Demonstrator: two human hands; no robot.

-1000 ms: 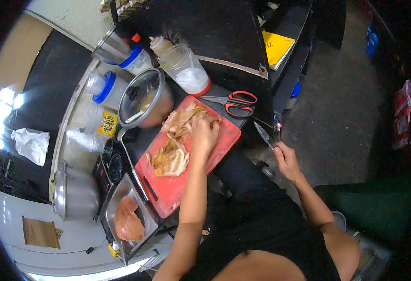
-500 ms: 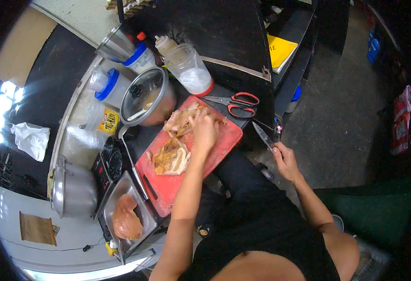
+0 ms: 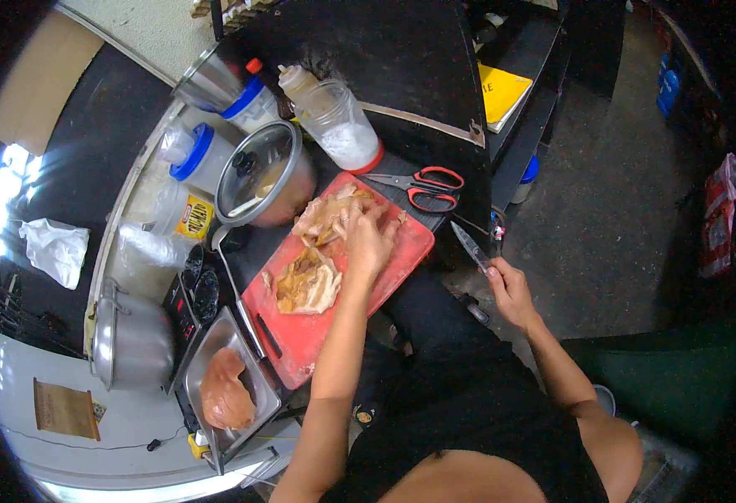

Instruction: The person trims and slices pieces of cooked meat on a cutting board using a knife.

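Observation:
On the red cutting board lie two pieces of what looks like raw chicken with skin. My left hand grips the far chicken piece, its curled fingers partly hiding the meat. Nearer to me, the second chicken piece lies spread flat, with yellowish skin and pale edges. My right hand is closed round the handle of a knife, held off the board to the right with the blade pointing away from me. Red-handled scissors rest just beyond the board's far right corner.
Left of the board are a metal tray holding a smooth piece of meat, a ladle and a lidded bowl. A tub of white powder stands behind. A large pot sits far left.
The fingers of my left hand have shifted and spread a little on the far chicken piece. My right hand with the knife has dipped slightly toward me.

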